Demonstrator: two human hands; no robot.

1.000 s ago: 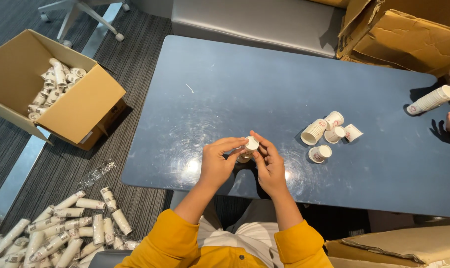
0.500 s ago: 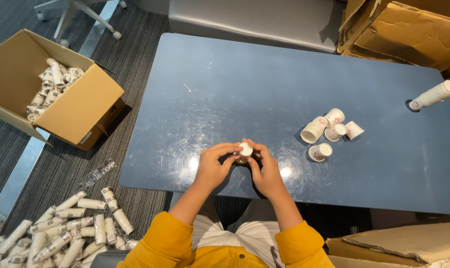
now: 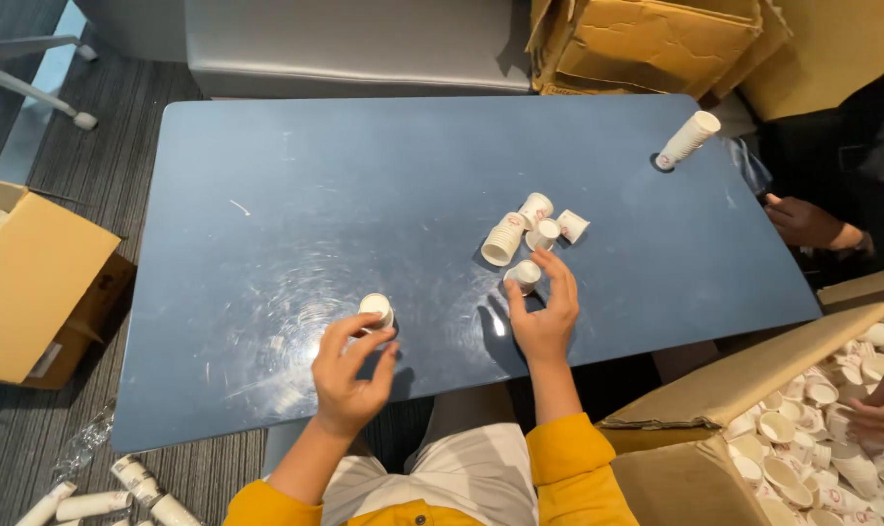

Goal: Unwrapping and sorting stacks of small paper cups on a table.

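We lean over a wide dark blue surface (image 3: pixel 364 195) that fills most of the view, with a grey sofa (image 3: pixel 344 44) along its far edge. Brown cardboard boxes (image 3: pixel 656 39) pile up at the far right, another open box (image 3: pixel 28 282) sits on the floor at the left, and a box full of loose white cups (image 3: pixel 812 448) stands near right. A tall stack of white cups (image 3: pixel 688 139) lies tilted on the far right of the surface. Near the middle lies a small cluster of paper cups (image 3: pixel 529 229), one of them a short nested stack on its side. Our hands are apart. Our left hand (image 3: pixel 349 375) curls its fingers around a single small cup (image 3: pixel 376 310) standing on the surface, near its front edge. Our right hand (image 3: pixel 544 317) is spread, its fingertips just touching the nearest cup (image 3: pixel 526 276) of the cluster. Another person's hand (image 3: pixel 802 222) rests beyond the right edge.
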